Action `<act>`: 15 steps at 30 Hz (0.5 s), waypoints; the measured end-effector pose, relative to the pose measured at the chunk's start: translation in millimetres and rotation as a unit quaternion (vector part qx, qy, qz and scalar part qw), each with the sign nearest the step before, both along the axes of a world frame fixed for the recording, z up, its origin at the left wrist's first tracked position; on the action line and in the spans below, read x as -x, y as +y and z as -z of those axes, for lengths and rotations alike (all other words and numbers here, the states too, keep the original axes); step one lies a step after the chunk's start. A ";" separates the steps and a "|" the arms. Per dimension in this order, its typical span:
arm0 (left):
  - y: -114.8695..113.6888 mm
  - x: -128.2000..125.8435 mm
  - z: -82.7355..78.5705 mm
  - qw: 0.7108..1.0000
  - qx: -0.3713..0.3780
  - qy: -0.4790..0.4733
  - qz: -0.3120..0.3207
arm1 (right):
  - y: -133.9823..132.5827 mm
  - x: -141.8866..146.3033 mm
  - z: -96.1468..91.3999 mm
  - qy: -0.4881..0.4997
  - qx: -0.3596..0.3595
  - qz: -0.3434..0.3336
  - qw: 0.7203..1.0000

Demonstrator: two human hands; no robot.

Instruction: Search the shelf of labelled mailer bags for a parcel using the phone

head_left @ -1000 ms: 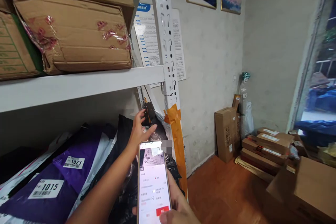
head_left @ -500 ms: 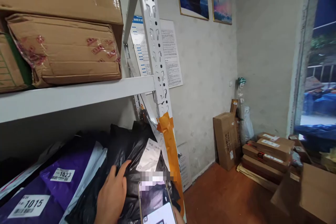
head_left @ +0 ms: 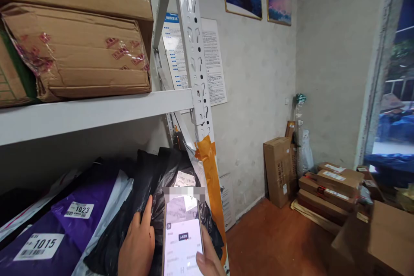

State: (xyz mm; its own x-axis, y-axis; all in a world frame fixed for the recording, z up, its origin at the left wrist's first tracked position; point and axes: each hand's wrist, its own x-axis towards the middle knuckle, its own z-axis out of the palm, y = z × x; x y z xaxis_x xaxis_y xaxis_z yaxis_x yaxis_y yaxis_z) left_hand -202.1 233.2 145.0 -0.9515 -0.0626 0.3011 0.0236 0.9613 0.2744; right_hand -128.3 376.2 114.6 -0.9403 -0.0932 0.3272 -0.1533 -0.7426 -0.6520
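My right hand (head_left: 208, 258) grips a smartphone (head_left: 182, 237) at the bottom middle, its lit screen facing me. Just left of it, my left hand (head_left: 137, 243) rests on a black plastic parcel bag (head_left: 152, 185) on the lower shelf, index finger stretched up along the bag and the other fingers curled onto it. A white label (head_left: 185, 178) on that bag shows right above the phone. Purple parcel bags (head_left: 74, 220) with number stickers 1023 and 1015 lie to the left on the same shelf.
A white metal rack with an upright post (head_left: 194, 64) carries cardboard boxes (head_left: 84, 51) on the upper shelf (head_left: 97, 110). An orange-taped parcel (head_left: 210, 181) leans by the post. More cartons (head_left: 326, 185) are stacked on the wooden floor (head_left: 274, 241) at the right, near a doorway.
My left hand came back from deep in the shelf and now lies on the black bag. The phone dropped out of view, then rose again, under the bag's label.
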 end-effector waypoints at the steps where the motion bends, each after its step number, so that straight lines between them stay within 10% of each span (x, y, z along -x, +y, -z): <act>1: 0.4 -0.8 -1.1 1.000 -0.006 -0.007 0.001 | -1.9 0.6 -2.3 -0.001 -0.002 0.015 1.000; 15: 0.4 -3.1 -2.9 1.000 0.005 0.010 0.002 | 5.4 -5.9 -5.5 -0.054 -0.021 0.045 0.997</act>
